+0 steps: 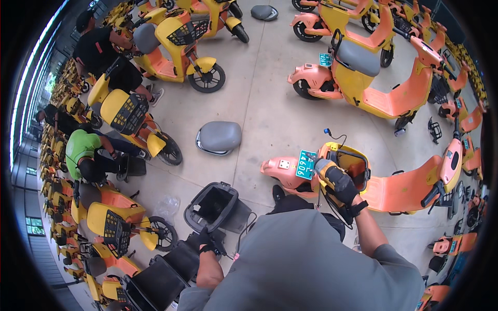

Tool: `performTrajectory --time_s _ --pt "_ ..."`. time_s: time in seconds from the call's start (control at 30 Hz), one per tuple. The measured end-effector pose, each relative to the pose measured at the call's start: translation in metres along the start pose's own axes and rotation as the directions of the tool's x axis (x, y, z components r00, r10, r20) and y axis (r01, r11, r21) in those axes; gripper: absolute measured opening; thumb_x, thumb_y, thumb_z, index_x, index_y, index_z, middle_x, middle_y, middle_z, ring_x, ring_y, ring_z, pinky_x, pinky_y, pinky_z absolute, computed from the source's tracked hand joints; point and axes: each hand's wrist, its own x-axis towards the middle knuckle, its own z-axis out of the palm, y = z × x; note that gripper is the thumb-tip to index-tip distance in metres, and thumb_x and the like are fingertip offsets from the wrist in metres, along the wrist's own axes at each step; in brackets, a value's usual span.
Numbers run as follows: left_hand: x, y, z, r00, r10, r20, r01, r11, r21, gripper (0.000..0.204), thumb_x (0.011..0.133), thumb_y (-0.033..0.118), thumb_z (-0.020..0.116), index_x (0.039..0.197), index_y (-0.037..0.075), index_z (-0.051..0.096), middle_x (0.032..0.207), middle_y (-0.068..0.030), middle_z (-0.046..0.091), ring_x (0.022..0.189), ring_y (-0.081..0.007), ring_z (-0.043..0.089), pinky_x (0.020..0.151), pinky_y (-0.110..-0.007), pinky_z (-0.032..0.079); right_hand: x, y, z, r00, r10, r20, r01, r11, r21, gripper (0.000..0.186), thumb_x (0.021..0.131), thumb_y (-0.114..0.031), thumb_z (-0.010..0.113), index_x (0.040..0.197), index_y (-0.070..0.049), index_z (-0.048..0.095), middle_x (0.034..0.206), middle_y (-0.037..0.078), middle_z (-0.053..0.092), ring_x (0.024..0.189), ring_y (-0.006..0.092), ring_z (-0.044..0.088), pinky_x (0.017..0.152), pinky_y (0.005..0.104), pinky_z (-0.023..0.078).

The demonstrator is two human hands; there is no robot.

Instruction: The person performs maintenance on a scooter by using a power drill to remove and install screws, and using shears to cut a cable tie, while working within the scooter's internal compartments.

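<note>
My right hand [346,193], in a black glove, is closed around a grey and black power tool [327,169] that looks like a cordless drill. It is held over the open yellow seat compartment [358,165] of an orange scooter [399,189], beside its green plate. Low on the left, my black-gloved left hand [199,240] is at the near side of an open black plastic bin [236,215]. Its fingers blend into the dark plastic, so their grip is unclear. A thin cable with a blue connector [327,131] sticks up from the compartment.
More black bins [155,280] stand at lower left. A detached grey seat [220,137] lies on the floor, another [264,12] farther off. Clear plastic wrap [166,206] lies by a yellow scooter [116,220]. A person in green [83,150] bends at left; another in black [96,49] stands behind.
</note>
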Motion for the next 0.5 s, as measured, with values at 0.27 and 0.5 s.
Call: performTrajectory --time_s 0.27,0.5 --pt "0.020 0.143 0.055 0.989 0.099 -0.110 -0.102 0.995 -0.018 0.022 0.085 0.025 0.056 0.075 0.005 0.060 0.061 -0.0048 0.049 0.047 -0.0177 0.045 0.042 -0.031 0.038 0.070 -0.025 0.000 0.991 0.020 -0.133 0.006 0.982 0.189 0.037 0.072 0.000 0.061 0.109 -0.003 0.055 0.105 0.016 0.057 0.101 0.0290 0.054 0.089 0.0323 0.043" --pt "0.096 0.277 0.112 0.985 0.171 -0.012 -0.165 0.965 0.204 0.019 0.080 0.024 0.060 0.079 0.004 0.061 0.065 -0.0050 0.054 0.053 -0.0175 0.048 0.047 -0.031 0.040 0.081 -0.007 0.051 0.952 0.273 -0.137 -0.249 0.954 0.167 0.032 0.075 -0.006 0.062 0.106 -0.004 0.057 0.103 0.014 0.060 0.096 0.0258 0.057 0.083 0.0319 0.046"
